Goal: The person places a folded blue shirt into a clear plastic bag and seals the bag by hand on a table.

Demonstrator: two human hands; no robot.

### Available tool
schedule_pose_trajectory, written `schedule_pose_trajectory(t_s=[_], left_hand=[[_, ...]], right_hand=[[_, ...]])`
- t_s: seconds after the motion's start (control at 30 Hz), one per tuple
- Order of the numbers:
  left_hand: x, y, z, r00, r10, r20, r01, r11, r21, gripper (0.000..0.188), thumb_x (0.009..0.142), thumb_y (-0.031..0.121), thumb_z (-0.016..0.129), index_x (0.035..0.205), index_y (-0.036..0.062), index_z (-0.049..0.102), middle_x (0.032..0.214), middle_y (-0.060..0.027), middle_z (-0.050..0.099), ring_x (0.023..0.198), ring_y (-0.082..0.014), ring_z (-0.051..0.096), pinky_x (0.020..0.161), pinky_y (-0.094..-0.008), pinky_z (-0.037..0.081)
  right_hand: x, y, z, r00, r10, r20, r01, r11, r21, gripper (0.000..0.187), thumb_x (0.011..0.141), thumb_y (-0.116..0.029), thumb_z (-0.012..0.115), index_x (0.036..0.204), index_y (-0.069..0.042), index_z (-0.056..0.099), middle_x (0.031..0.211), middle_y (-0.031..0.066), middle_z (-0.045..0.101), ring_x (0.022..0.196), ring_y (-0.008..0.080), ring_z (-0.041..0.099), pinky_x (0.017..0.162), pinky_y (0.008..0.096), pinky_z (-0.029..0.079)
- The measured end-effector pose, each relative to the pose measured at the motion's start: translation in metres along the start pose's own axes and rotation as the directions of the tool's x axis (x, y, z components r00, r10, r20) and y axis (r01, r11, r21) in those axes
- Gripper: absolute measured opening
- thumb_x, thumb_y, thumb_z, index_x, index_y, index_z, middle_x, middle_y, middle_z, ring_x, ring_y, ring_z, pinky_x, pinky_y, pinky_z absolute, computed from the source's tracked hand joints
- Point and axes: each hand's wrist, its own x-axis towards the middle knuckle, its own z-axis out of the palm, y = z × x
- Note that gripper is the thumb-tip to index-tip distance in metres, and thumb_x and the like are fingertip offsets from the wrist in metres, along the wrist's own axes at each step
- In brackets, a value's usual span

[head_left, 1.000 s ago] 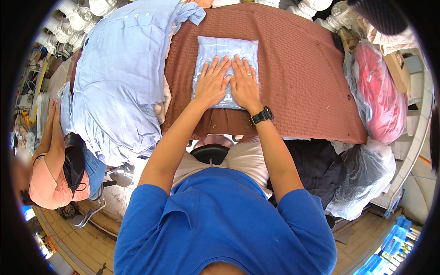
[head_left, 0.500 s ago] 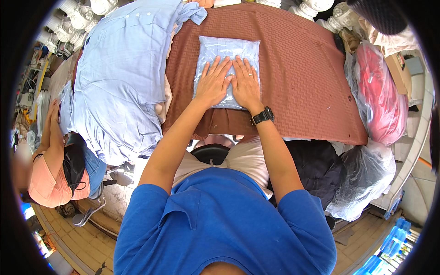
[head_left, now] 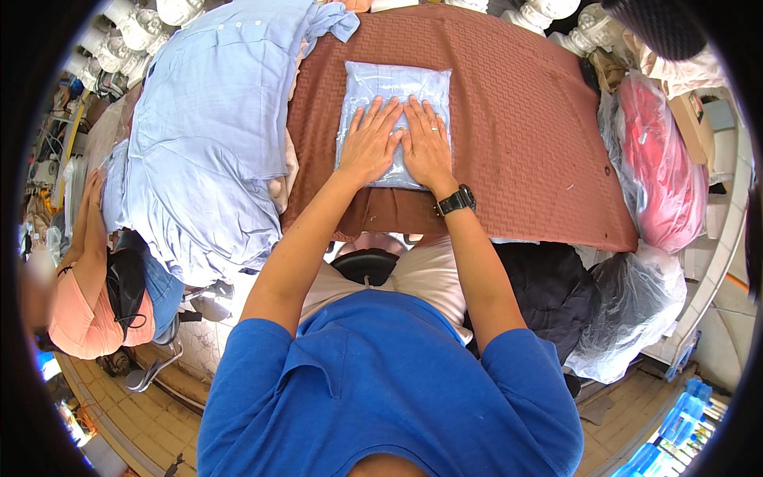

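Note:
A folded light-blue garment in a clear plastic bag (head_left: 397, 83) lies flat on the brown textured cloth (head_left: 524, 151) covering the table. Both palms rest on the bag, side by side with the thumbs nearly touching. My left hand (head_left: 369, 146) is spread over its left half, fingers stretched toward the far edge. On the right half lies my right hand (head_left: 427, 148), also flat, with a ring on one finger and a black watch on the wrist. The bag's near middle is partly hidden under the hands.
Light-blue shirts (head_left: 214, 119) are heaped at the left of the table. Beyond them a person in an orange top (head_left: 91, 314) sits with arms on the table. Red items in clear plastic (head_left: 656, 159) stand at the right, above a dark plastic-wrapped bundle (head_left: 628, 310). White balusters (head_left: 544, 12) line the far side.

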Motion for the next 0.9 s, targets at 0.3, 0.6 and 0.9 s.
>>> schedule_pose_trajectory(t_s=[0.3,0.6,0.9], left_hand=[[0.007,-0.004,-0.002,0.999,-0.036,0.036,0.040,0.993,-0.111,0.051,0.108,0.033,0.041,0.153,0.0095,0.044,0.163,-0.0061,0.038,0.154,-0.0302,0.025,0.125,-0.0510,0.018],[0.048,-0.024,0.005,0.991,-0.060,-0.117,0.068,0.995,0.070,0.054,0.107,0.037,0.043,0.154,0.0098,0.042,0.164,-0.0101,0.034,0.154,-0.0340,0.023,0.124,-0.0566,0.018],[0.042,-0.024,0.010,0.992,-0.118,-0.045,0.120,0.992,0.049,0.056,0.107,0.039,0.040,0.158,0.0145,0.037,0.167,-0.0071,0.030,0.155,-0.0327,0.021,0.124,-0.0563,0.015]], right_hand=[[0.006,0.000,-0.003,0.999,0.029,0.031,-0.033,0.991,0.133,0.054,0.103,-0.023,0.043,0.153,-0.005,0.042,0.164,0.0120,0.033,0.154,0.0337,0.024,0.125,0.0504,0.017],[0.055,0.013,0.006,0.990,0.036,-0.139,-0.037,0.999,-0.002,0.055,0.101,-0.024,0.047,0.152,-0.004,0.044,0.163,0.0163,0.034,0.152,0.0397,0.026,0.123,0.0554,0.020],[0.052,0.018,0.014,0.996,0.041,-0.082,-0.046,0.997,-0.054,0.054,0.102,-0.027,0.047,0.151,-0.005,0.045,0.164,0.0151,0.034,0.152,0.0384,0.027,0.122,0.0546,0.024]])
